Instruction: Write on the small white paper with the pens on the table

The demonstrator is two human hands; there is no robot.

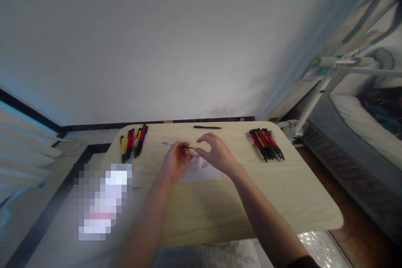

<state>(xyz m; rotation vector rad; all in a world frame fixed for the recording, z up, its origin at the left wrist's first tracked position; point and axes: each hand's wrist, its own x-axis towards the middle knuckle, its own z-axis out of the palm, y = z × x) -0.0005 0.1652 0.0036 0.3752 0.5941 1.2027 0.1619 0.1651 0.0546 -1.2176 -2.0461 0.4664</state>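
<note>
Over the middle of the table, my left hand (pixel 178 159) is closed around a slim pen (pixel 167 143). The pen's pale, clear-looking end sticks out to the left, and its dark, thin end points right. My right hand (pixel 215 150) hovers just right of that dark end, thumb and forefinger apart; nothing shows between them. Below both hands lies a white sheet of paper (pixel 201 174) with dark marks on it, partly covered by my fingers. A blue and black pen (pixel 207 127) lies alone near the table's far edge.
On the light wooden table (pixel 282 201), a group of coloured pens (pixel 135 141) lies at the left and a denser bundle of pens (pixel 265 144) at the right. A wall (pixel 176 50) rises behind. A grey sofa (pixel 351 142) and a metal frame (pixel 314 100) stand right.
</note>
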